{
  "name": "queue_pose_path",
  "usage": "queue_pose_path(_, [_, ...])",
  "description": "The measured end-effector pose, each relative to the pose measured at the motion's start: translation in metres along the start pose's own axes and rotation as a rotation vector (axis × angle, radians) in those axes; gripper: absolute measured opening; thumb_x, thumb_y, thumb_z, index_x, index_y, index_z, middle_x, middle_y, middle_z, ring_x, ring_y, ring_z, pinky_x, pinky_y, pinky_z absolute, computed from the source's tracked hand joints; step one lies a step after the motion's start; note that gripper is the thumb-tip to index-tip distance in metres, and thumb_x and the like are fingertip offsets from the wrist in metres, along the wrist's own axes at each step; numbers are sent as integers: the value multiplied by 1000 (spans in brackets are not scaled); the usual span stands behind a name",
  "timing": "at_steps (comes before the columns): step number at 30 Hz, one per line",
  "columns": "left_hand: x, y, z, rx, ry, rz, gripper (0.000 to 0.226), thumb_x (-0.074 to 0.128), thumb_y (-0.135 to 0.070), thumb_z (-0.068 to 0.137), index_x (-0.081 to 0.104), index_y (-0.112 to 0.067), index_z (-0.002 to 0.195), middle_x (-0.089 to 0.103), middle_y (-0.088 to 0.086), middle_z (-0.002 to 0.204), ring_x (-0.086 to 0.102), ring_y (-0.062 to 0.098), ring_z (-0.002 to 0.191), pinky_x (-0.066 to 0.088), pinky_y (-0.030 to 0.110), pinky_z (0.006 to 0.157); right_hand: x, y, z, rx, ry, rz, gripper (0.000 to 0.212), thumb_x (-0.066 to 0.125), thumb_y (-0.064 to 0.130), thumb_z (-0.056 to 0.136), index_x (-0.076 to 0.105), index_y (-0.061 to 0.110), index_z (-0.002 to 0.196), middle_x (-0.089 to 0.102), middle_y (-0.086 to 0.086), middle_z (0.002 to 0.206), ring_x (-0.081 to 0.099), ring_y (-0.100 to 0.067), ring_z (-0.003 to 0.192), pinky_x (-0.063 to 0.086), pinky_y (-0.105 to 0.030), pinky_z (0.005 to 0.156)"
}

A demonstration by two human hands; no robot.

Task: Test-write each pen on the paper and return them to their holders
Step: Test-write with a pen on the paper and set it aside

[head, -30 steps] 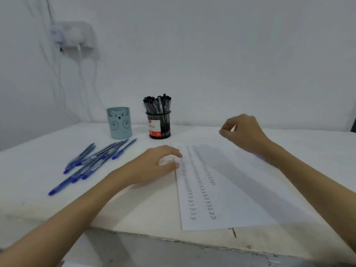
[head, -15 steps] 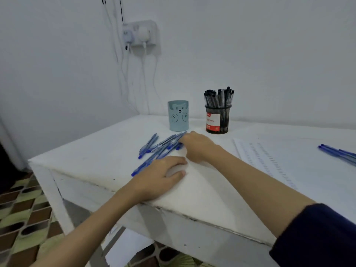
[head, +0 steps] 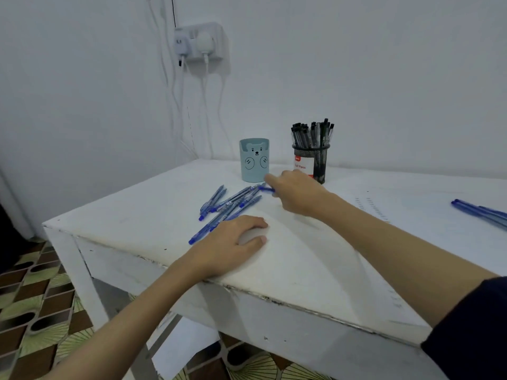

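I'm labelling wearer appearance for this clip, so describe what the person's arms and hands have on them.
Both forearms are bare. The left hand and right hand show no gloves, rings, watch or bands on the sides in view. A dark navy sleeve covers the right upper arm at the frame's lower right corner.

Soft, even, cool daylight fills my view, with no glare. My right hand [head: 297,192] is motion-blurred just right of the pale blue bear-faced plastic pen cup [head: 254,159], casting a faint shadow. Edges bow from the wide lens.
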State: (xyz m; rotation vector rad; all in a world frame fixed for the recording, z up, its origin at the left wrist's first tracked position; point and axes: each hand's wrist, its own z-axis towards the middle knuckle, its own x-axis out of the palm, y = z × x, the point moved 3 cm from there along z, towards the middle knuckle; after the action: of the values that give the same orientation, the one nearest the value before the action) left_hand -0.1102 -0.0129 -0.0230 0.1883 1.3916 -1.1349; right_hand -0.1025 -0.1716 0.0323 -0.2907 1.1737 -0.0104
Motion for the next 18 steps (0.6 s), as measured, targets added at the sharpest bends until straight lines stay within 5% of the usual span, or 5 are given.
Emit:
queue_pose_path(5, [1, -8, 7, 29, 2, 37, 36, 49, -27, 95, 50, -24, 131, 50, -15, 133, 43, 2, 124, 28, 15, 101, -41, -43, -25, 399, -346, 861, 10, 50, 10, 95, 59, 9, 98, 54, -4, 75, 46, -19, 64, 36, -26, 55])
queue_pose_path(8, [12, -25, 18, 73, 28, 47, 34, 47, -29, 96, 50, -27, 130, 49, -15, 134, 43, 3, 124, 30, 19, 102, -58, -67, -57, 642, -239, 1501, 39, 48, 43, 95, 55, 13, 71, 36, 4, 51, 30, -11, 43, 25, -21, 43])
queue_pose_path(11, [30, -51, 30, 126, 69, 11, 32, 45, -34, 96, 51, -31, 128, 49, -17, 133, 43, 4, 123, 32, 26, 106, -65, -89, -94, 772, -254, 1762, 65, 46, 69, 82, 32, 16, 47, 22, 4, 42, 16, -11, 38, 12, -21, 40])
queue_pose_path(18, [71, -102, 52, 213, 242, -56, 39, 39, -30, 100, 42, -31, 139, 33, -16, 148, 29, 1, 135, 18, 13, 105, -63, -122, -162, 919, -620, 2137, 51, 45, 47, 78, 26, 16, 42, 14, 4, 41, 8, -13, 38, 6, -19, 41])
